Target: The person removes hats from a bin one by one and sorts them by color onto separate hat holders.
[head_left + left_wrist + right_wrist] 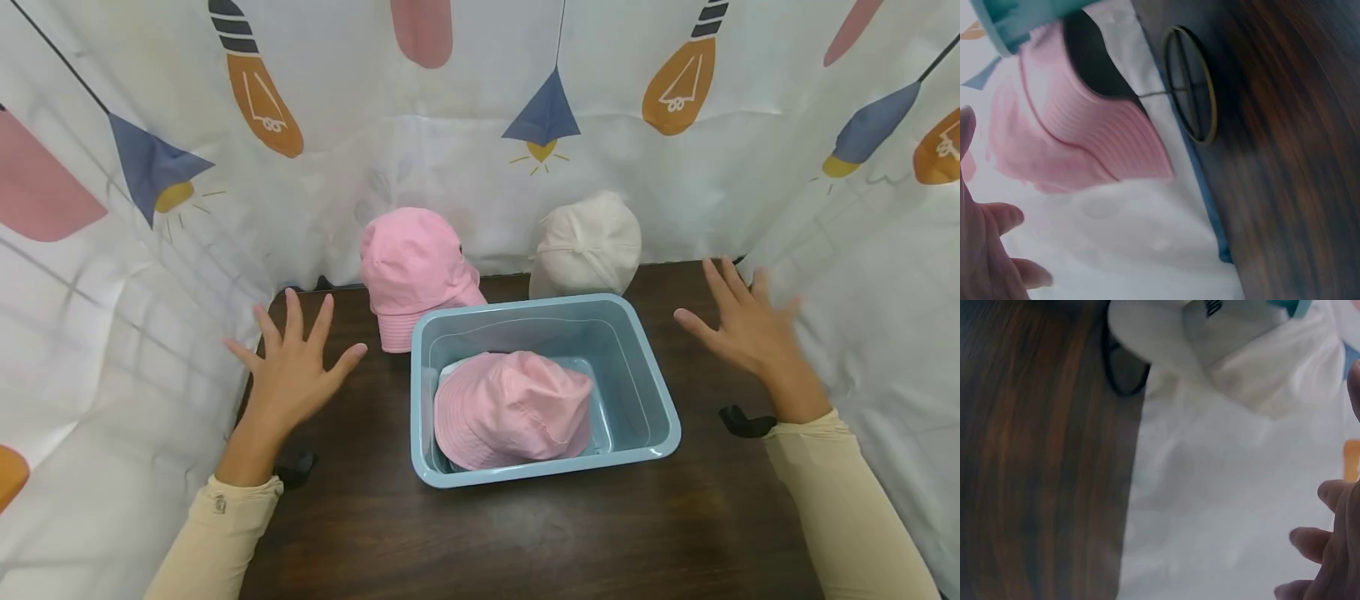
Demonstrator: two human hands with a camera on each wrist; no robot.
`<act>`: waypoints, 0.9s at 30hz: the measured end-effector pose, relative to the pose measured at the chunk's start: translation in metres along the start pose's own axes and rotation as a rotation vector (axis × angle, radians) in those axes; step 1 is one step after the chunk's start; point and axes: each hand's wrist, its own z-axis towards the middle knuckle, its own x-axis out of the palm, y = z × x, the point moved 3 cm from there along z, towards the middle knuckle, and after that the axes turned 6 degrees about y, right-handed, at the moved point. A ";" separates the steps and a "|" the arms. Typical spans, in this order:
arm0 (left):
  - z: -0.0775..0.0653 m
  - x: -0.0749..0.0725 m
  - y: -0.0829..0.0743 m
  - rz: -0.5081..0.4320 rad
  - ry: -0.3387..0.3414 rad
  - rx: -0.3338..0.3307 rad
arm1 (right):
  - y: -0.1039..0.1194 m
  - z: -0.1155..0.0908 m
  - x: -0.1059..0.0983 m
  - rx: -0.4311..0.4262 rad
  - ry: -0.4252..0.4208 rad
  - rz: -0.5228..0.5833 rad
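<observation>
The hat [517, 408] is set in the tub [626, 358], mostly on the left side. A pale edge is seen by its brim, but what it is cannot be told. The pink cap [412, 262] is placed just behind the tub's left back corner, and the white cap [592, 242] is seen just behind its back side. Whether they are touched by the tub cannot be told.

The left hand [296, 371] is held well to the left of the tub, the right hand [750, 333] well to the right. The fingers of both are spread wide, and nothing is pinched.

The back looks like the risky spot. If the tub is pushed that way, both caps could be bumped. A wire ring [1212, 94] is seen by the pink cap, and a dark ring [1110, 372] by the white cap. If these are the feet of stands, a cap could be tipped over by a small knock, or a stand could be dragged along when a cap is lifted. The hat looks soft, so its brim could be bent if it is squashed against the tub's wall.
</observation>
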 end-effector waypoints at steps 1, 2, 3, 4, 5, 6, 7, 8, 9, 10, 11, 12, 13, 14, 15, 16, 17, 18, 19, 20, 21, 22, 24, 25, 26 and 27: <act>-0.002 -0.001 -0.003 -0.013 0.006 0.007 | 0.003 -0.001 -0.001 -0.012 -0.004 0.006; -0.003 -0.003 -0.007 -0.029 0.013 0.016 | 0.006 -0.001 -0.003 -0.027 -0.011 0.015; -0.005 -0.004 -0.010 -0.048 0.018 0.026 | 0.010 -0.002 -0.005 -0.043 -0.019 0.023; -0.007 -0.005 -0.014 -0.066 0.022 0.035 | 0.014 -0.003 -0.008 -0.062 -0.024 0.036; -0.009 -0.006 -0.018 -0.085 0.024 0.045 | 0.019 -0.004 -0.010 -0.081 -0.027 0.048; -0.011 -0.006 -0.023 -0.103 0.022 0.058 | 0.025 -0.005 -0.013 -0.100 -0.030 0.060; -0.012 -0.006 -0.027 -0.118 0.021 0.070 | 0.031 -0.007 -0.016 -0.119 -0.030 0.069; -0.014 -0.006 -0.031 -0.135 0.020 0.082 | 0.038 -0.008 -0.020 -0.138 -0.031 0.079; -0.015 -0.006 -0.035 -0.151 0.019 0.093 | 0.044 -0.010 -0.023 -0.158 -0.029 0.086; -0.016 -0.005 -0.040 -0.166 0.018 0.104 | 0.051 -0.011 -0.026 -0.175 -0.025 0.090; -0.018 -0.005 -0.044 -0.180 0.019 0.114 | 0.058 -0.012 -0.030 -0.189 -0.017 0.090; -0.018 -0.004 -0.049 -0.194 0.019 0.123 | 0.065 -0.013 -0.033 -0.206 -0.015 0.087; -0.019 -0.003 -0.053 -0.208 0.021 0.131 | 0.072 -0.015 -0.036 -0.225 -0.015 0.083; -0.020 -0.002 -0.057 -0.221 0.023 0.140 | 0.079 -0.017 -0.040 -0.246 -0.017 0.078; -0.020 0.000 -0.062 -0.235 0.026 0.148 | 0.086 -0.018 -0.042 -0.272 -0.021 0.071; -0.021 0.001 -0.065 -0.250 0.030 0.157 | 0.094 -0.020 -0.045 -0.301 -0.029 0.059; -0.021 0.003 -0.069 -0.273 0.038 0.167 | 0.102 -0.022 -0.048 -0.331 -0.040 0.046; -0.021 0.006 -0.072 -0.302 0.046 0.179 | 0.110 -0.023 -0.049 -0.370 -0.057 0.037; -0.021 0.008 -0.076 -0.338 0.059 0.193 | 0.117 -0.023 -0.050 -0.408 -0.069 0.021; -0.021 0.011 -0.079 -0.380 0.076 0.206 | 0.125 -0.024 -0.051 -0.448 -0.078 0.006; -0.021 0.014 -0.083 -0.424 0.096 0.219 | 0.132 -0.024 -0.052 -0.488 -0.085 -0.007; -0.020 0.017 -0.086 -0.470 0.114 0.230 | 0.139 -0.025 -0.052 -0.526 -0.084 -0.024; -0.020 0.022 -0.092 -0.555 0.148 0.241 | 0.154 -0.025 -0.050 -0.605 -0.065 -0.045; -0.020 0.025 -0.095 -0.587 0.163 0.237 | 0.160 -0.025 -0.049 -0.648 -0.048 -0.061; -0.021 0.027 -0.098 -0.615 0.174 0.228 | 0.167 -0.026 -0.047 -0.690 -0.029 -0.073; -0.021 0.030 -0.100 -0.636 0.183 0.216 | 0.173 -0.026 -0.045 -0.733 -0.012 -0.086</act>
